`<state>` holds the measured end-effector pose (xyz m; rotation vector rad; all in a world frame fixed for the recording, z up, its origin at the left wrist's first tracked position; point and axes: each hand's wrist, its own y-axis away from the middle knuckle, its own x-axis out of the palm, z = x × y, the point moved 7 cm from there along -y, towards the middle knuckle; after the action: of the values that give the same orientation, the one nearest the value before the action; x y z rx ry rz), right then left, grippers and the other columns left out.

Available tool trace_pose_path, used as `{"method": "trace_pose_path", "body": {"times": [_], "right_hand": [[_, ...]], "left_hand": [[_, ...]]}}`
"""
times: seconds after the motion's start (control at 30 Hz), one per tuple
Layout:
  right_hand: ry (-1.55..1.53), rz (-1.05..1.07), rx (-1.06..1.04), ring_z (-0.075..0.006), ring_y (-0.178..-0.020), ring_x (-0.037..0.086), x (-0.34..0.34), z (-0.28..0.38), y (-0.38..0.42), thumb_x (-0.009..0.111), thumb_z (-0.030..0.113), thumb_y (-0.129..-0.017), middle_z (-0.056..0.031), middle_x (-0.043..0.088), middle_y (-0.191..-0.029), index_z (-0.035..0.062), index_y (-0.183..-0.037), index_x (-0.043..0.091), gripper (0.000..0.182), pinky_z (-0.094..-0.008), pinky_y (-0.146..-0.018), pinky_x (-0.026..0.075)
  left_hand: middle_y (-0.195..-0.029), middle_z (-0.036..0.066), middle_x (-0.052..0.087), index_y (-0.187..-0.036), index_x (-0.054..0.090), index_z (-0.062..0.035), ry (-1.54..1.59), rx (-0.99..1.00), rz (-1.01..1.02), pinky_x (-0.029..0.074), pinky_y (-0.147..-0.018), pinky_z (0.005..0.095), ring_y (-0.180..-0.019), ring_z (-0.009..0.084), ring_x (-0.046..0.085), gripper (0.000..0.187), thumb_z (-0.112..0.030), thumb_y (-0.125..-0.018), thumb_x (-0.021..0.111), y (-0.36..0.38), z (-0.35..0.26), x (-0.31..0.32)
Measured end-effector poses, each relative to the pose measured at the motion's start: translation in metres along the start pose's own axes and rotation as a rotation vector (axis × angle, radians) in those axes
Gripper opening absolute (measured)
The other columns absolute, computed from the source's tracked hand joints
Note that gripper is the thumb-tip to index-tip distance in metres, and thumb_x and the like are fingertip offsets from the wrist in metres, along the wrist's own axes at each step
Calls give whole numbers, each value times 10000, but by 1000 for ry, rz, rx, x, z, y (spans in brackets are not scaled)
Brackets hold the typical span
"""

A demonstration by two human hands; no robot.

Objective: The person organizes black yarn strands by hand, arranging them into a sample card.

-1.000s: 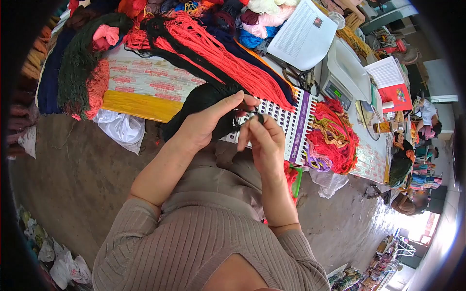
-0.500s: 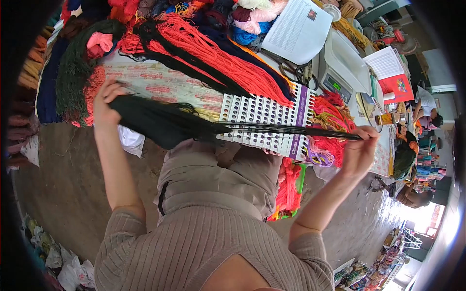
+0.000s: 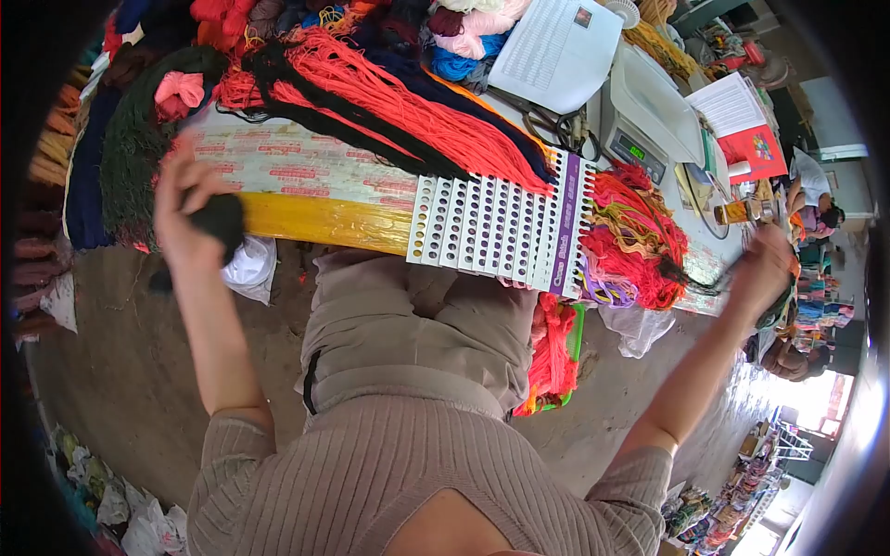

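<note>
Black yarn (image 3: 222, 221) bunches in the left hand (image 3: 181, 206); the right hand (image 3: 766, 264), well apart, seems to pinch dark strands (image 3: 673, 271) trailing inward. Drawing strands apart seems underway, calling for snag-free grips.

One head-worn camera, wide round view, dark rim. Looks forward and steeply down from above the wearer's ribbed top (image 3: 371, 473), very close at bottom edge; trousers (image 3: 408, 324) mid-frame, tabletop (image 3: 315, 157) beyond. Left hand (image 3: 193, 204) and right hand (image 3: 765, 269) flank it; room recedes at frame right.

Left hand (image 3: 188, 208) holds black yarn (image 3: 221, 222), right hand (image 3: 765, 267) dark strands (image 3: 702, 284).
</note>
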<state>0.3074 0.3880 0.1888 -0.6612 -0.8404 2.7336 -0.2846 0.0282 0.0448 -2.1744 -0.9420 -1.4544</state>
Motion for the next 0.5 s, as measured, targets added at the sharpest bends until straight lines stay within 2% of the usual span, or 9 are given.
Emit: {"method": "trace_pose_path", "body": {"times": [0.03,0.07,0.1,0.13,0.2,0.23,0.3,0.4,0.5], "right_hand": [[297,209,-276,-115,-788,561,48,14,26,523,11,-823,-21,596,-876,69,-1034,614,237,-224,-691,446],[-168,306,54,-79,-718,526,97,18,65,520,98,-893,-11,581,-822,32,-907,598,102,-215,-657,432],[-157,498,44,-99,-771,561,138,21,96,558,68,-856,-34,582,-855,42,-1050,577,196,-233,-668,455],[-56,564,-52,-103,-726,572,171,20,121,573,66,-849,-40,597,-816,39,-1064,526,222,-243,-632,466],[-120,819,16,-138,-652,604,228,15,173,579,63,-846,-68,619,-727,40,-1106,424,303,-259,-605,480],[-179,893,80,-136,-642,609,247,15,192,574,45,-839,-81,624,-729,35,-1092,434,290,-251,-589,476],[-216,877,132,-114,-591,590,275,5,214,592,61,-830,-71,626,-692,4,-989,557,173,-245,-544,460],[-173,887,268,-112,-557,570,292,-12,222,593,117,-839,-64,631,-679,4,-873,620,121,-255,-519,439],[-89,821,203,-137,-578,587,292,-16,223,595,151,-844,-58,627,-657,30,-879,626,129,-269,-565,453]], "left_hand": [[-676,-26,461,-1129,550,-2,-42,-57,-114,371,-540,164,-548,49,419,297,-107,-855,591,-3,35,0],[-746,16,545,-1080,582,-3,-90,-220,-82,413,-579,194,-623,83,487,249,-122,-861,581,-3,76,10],[-868,56,616,-1067,590,2,-280,-275,5,444,-636,226,-684,111,538,259,-161,-867,578,-8,107,7],[-993,80,631,-1085,588,-8,-378,-399,105,460,-696,240,-750,126,565,296,-217,-877,568,-4,138,23],[-1129,90,600,-1152,564,-50,-353,-655,187,478,-725,239,-850,138,584,336,-262,-891,546,1,197,27],[-1137,94,589,-1183,542,-63,-340,-774,205,491,-694,256,-858,150,591,356,-265,-890,551,4,219,30],[-1141,97,563,-1159,535,-65,-362,-933,150,507,-662,275,-830,188,608,342,-261,-881,573,8,259,17],[-1094,96,579,-1122,541,-38,-527,-1095,63,516,-616,277,-798,200,620,330,-252,-875,583,19,281,18],[-1022,85,588,-1091,536,-37,-592,-1120,95,517,-605,286,-775,187,618,328,-256,-858,609,15,297,18]]}}
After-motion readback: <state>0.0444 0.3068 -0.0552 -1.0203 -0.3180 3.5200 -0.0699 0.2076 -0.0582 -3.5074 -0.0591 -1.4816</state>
